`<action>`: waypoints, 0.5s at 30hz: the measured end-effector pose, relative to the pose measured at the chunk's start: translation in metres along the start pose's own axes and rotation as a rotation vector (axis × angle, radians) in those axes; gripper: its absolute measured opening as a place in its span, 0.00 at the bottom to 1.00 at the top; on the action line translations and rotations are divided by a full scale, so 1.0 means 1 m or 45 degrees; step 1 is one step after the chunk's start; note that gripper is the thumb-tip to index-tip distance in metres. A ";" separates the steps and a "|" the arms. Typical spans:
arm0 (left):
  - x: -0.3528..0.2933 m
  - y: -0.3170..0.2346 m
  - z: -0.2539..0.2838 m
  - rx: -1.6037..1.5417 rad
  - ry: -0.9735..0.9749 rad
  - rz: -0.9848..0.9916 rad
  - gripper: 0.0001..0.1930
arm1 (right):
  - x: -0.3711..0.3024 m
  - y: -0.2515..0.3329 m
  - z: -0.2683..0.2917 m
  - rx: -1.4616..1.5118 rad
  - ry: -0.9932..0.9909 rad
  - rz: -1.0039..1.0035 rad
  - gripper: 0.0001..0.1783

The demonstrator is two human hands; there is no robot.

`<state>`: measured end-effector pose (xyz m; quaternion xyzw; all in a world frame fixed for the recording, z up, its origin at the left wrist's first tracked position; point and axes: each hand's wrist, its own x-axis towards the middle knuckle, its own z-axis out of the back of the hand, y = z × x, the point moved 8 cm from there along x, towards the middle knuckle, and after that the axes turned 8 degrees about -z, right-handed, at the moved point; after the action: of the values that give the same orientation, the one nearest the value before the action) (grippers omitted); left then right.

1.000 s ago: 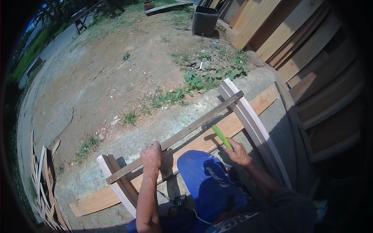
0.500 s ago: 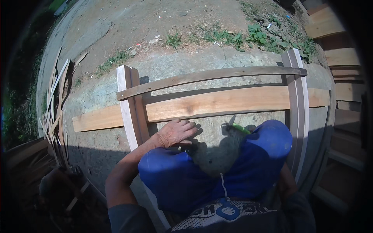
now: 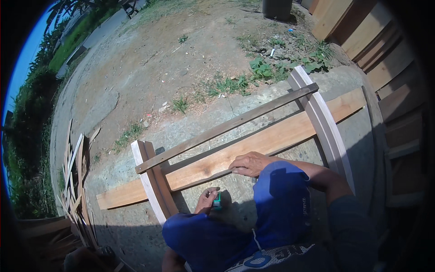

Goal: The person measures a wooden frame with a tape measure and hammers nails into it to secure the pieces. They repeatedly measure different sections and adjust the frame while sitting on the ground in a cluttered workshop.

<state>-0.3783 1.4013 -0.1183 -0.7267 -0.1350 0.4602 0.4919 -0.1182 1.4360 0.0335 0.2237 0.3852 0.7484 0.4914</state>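
Note:
My left hand [image 3: 206, 201] is closed around a small tape measure [image 3: 217, 201] with green edges and a grey face, low between my knees. My right hand [image 3: 250, 164] rests at the near edge of a pale plank [image 3: 290, 133], fingers curled together. Whatever those fingers may pinch is hidden, though a small dark piece shows just beneath the hand. The plank passes under two beams, the left beam [image 3: 152, 186] and the right beam [image 3: 319, 113]. Across the tops of both lies a thin dark batten [image 3: 226, 128].
Thin offcuts [image 3: 76, 177] lie in a heap at the left. Stacked boards [image 3: 385, 68] line the right side. Weeds [image 3: 260, 70] grow along the far edge of the concrete slab, with dirt ground beyond. A dark bin-like container [image 3: 277, 9] stands at the far top.
My view has tilted up and turned. The right hand has come up onto the plank's edge. The left hand has drawn back from the plank and now shows the green-edged tape measure.

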 end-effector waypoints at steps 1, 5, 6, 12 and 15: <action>0.007 -0.013 0.003 -0.207 0.011 -0.040 0.24 | 0.007 -0.002 -0.013 0.110 0.052 -0.018 0.18; 0.017 -0.131 -0.020 -0.383 0.201 0.007 0.31 | 0.040 0.005 -0.035 0.681 0.531 -0.424 0.25; 0.025 -0.146 -0.013 -0.341 0.245 -0.130 0.32 | 0.054 0.021 -0.029 0.678 0.589 -0.336 0.24; 0.029 -0.253 -0.020 0.352 0.186 -0.343 0.32 | 0.080 0.013 0.006 0.880 0.331 -0.358 0.16; 0.025 -0.273 -0.023 0.528 0.149 -0.478 0.28 | 0.084 0.014 0.011 0.898 0.322 -0.383 0.19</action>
<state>-0.2763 1.5346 0.0991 -0.5982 -0.1416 0.3359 0.7136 -0.1532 1.5131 0.0482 0.2259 0.7043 0.5117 0.4372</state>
